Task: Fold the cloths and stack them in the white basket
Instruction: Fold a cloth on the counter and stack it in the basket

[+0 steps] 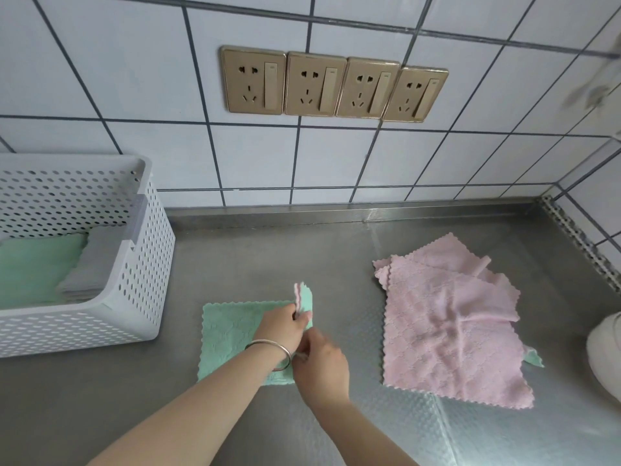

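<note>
A green cloth (228, 331) with a pink underside lies on the steel counter in front of me. My left hand (284, 326), with a bangle on the wrist, pinches its far right corner and lifts it. My right hand (322, 364) grips the cloth's near right edge just below. The white perforated basket (144, 280) stands at the left with a folded green cloth (33, 267) and a folded grey cloth (90, 264) inside. A loose pile of pink cloths (450, 324) lies at the right, with a green corner (534, 358) poking out beneath.
The steel counter (302, 250) ends at a tiled wall with a row of sockets (332, 85). A tiled side wall closes the right corner. A white rounded object (605, 354) sits at the right edge of view.
</note>
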Demonstrator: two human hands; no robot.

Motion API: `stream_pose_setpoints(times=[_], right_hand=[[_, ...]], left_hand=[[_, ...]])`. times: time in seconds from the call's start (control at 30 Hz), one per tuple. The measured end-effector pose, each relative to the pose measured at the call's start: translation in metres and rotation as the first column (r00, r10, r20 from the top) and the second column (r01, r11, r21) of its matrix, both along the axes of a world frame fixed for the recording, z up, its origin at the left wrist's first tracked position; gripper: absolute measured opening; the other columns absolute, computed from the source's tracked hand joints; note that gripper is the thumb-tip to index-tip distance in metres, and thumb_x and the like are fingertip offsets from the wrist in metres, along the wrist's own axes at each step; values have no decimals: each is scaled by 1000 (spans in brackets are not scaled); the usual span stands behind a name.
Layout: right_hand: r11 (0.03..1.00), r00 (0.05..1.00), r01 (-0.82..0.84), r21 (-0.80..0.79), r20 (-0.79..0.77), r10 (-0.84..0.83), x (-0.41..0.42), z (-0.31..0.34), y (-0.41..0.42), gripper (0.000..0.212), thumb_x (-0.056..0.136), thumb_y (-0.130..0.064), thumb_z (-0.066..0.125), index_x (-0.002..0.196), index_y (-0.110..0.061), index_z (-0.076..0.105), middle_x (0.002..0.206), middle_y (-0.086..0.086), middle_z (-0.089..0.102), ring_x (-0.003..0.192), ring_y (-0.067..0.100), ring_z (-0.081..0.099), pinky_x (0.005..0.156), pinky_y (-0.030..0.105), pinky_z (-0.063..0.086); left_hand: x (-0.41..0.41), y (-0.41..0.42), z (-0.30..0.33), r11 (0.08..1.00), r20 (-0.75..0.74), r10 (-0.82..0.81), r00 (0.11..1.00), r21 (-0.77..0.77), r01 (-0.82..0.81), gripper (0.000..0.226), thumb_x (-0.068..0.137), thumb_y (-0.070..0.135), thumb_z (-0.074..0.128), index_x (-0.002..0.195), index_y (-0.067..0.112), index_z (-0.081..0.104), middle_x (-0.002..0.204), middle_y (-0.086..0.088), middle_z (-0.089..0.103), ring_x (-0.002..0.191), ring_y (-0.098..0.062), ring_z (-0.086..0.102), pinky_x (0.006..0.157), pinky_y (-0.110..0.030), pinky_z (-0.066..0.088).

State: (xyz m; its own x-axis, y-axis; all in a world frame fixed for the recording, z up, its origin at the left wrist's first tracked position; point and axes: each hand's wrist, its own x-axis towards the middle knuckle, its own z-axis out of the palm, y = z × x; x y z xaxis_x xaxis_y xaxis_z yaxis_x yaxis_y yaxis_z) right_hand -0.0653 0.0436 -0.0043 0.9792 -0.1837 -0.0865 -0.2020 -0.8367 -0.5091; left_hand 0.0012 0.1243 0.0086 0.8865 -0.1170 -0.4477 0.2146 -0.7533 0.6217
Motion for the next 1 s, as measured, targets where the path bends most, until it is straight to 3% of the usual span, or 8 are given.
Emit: stream_pose_setpoints(times=[0.1, 0.2, 0.27, 0.4, 0.53, 0.8, 0.9, 1.0], right_hand=[[981, 978, -170, -96, 102, 179, -1, -4, 8, 31, 35, -8, 67, 56, -20, 47, 51, -10, 48, 43, 11, 46, 43, 15, 15], [954, 916, -272, -123, 272, 296, -7, -12, 9, 20, 52, -10, 50, 66, -22, 41, 61, -9, 46, 57, 11, 40, 50, 17, 25], [939, 888, -312, -142, 308, 342, -11, -17, 10, 20, 58, -16, 44, 77, -22, 43, 79, -6, 47, 68, 14, 40, 58, 19, 30], [944, 910, -302, -132, 254, 327, -17, -27, 9, 58, 58, -29, 55, 116, -21, 49, 122, 0, 47, 93, 16, 45, 79, 21, 37], [915, 918, -373, -155, 82, 389, -19, -38, 10, 98, 47, -38, 74, 136, -20, 41, 141, 3, 45, 117, 14, 43, 82, 23, 52], [822, 863, -489, -293, -24, 505, -14, -59, 36, 108, 35, -43, 81, 133, -23, 41, 150, -3, 27, 135, 19, 29, 97, 35, 47], [808, 853, -491, -325, 8, 522, -10, -70, 40, 106, 37, -40, 79, 135, -23, 41, 158, 0, 1, 146, 19, -3, 104, 42, 28], [791, 848, -491, -365, 5, 529, -7, -74, 41, 105, 36, -38, 79, 133, -22, 42, 154, 1, 22, 145, 18, -11, 100, 42, 25]], left_hand=[[5, 6, 1, 995, -1, 7, 1000, 100, -7, 37, 98, 23, 36, 70, 4, 51, 96, -23, 63, 96, -35, 57, 76, -35, 39], [3, 16, -4, 996, -56, 86, 995, 34, -85, 41, 98, 21, 34, 58, 12, 36, 70, -12, 53, 81, -31, 50, 69, -33, 34], [-1, 21, -9, 980, -104, 188, 977, -52, -194, 36, 98, 20, 35, 66, 8, 47, 67, -7, 48, 77, -26, 46, 68, -29, 30], [-10, 36, -12, 928, -119, 336, 934, -131, -350, 28, 98, 18, 36, 76, 5, 48, 62, -5, 43, 61, -21, 41, 59, -29, 29], [-16, 58, -19, 891, -88, 414, 906, -165, -423, 27, 97, 23, 38, 85, 6, 55, 81, -15, 58, 73, -24, 49, 64, -33, 35], [-18, 107, -42, 919, -22, 395, 919, 1, -395, 25, 96, 31, 39, 80, 15, 48, 80, -10, 59, 74, -27, 50, 63, -30, 32], [-14, 116, -51, 917, -26, 399, 917, 38, -398, 24, 96, 31, 41, 78, 16, 45, 77, -8, 56, 72, -25, 49, 62, -29, 31], [-10, 121, -59, 913, -40, 407, 912, 40, -406, 23, 94, 32, 44, 79, 15, 47, 83, -12, 62, 72, -24, 49, 60, -29, 32]])
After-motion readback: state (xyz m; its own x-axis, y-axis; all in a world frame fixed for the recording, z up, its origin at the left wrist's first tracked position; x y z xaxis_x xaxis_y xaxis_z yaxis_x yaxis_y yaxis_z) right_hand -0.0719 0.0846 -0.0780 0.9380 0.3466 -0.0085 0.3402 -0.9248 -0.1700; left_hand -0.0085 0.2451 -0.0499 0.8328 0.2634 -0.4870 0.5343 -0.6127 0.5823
